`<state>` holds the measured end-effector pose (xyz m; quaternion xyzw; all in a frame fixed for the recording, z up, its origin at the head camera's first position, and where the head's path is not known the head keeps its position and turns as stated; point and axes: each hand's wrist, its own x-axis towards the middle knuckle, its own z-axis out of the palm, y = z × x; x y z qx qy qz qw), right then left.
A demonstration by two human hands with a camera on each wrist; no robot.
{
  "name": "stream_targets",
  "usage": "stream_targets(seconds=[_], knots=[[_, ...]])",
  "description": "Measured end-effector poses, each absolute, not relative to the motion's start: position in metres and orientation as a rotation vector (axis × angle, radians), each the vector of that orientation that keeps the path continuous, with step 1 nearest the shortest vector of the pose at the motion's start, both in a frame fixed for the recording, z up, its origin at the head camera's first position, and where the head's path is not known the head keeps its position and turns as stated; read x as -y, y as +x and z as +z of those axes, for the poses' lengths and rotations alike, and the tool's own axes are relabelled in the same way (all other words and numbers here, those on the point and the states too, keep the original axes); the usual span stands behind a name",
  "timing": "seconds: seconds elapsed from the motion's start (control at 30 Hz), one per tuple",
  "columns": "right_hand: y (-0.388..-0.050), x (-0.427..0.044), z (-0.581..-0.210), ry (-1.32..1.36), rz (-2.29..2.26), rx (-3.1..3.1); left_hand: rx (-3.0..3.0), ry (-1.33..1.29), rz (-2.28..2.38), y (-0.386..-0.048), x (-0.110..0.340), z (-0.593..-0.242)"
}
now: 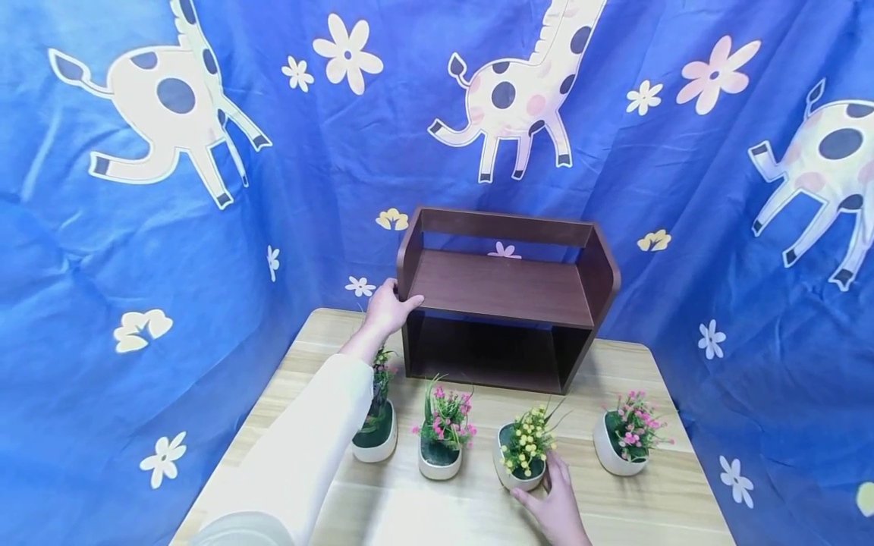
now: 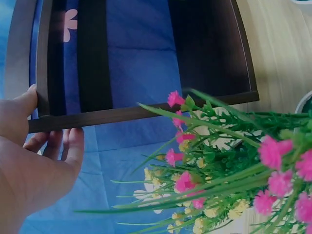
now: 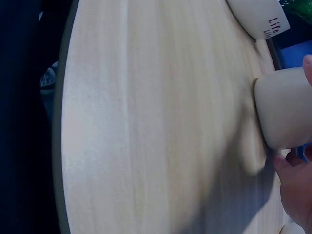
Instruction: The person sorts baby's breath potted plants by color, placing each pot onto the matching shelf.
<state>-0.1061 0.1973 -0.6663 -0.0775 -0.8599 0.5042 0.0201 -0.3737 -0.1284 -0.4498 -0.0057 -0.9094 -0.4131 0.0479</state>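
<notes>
My left hand grips the left side panel of a dark brown two-tier shelf. In the left wrist view, the thumb lies on one side of the panel and the fingers on the other. My right hand holds a potted plant with yellow flowers, thumb at the front of its white pot and fingers at its right side. The right wrist view shows this pot close to the fingertips, part of it cut off by the frame. The pot stands upright on the table.
Left of the yellow plant stands a pink-flowered pot; another pot sits beneath my left forearm, partly covered. A further pink-flowered pot is at the right. Blue giraffe-print cloth surrounds the wooden table.
</notes>
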Motion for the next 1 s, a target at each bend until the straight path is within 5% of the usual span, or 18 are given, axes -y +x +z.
stream_targets(seconds=[1.0], knots=[[-0.1097,-0.1938,-0.6702,-0.430,1.791,2.519,2.740,0.048,-1.358,-0.3710,0.1273,-0.4545]])
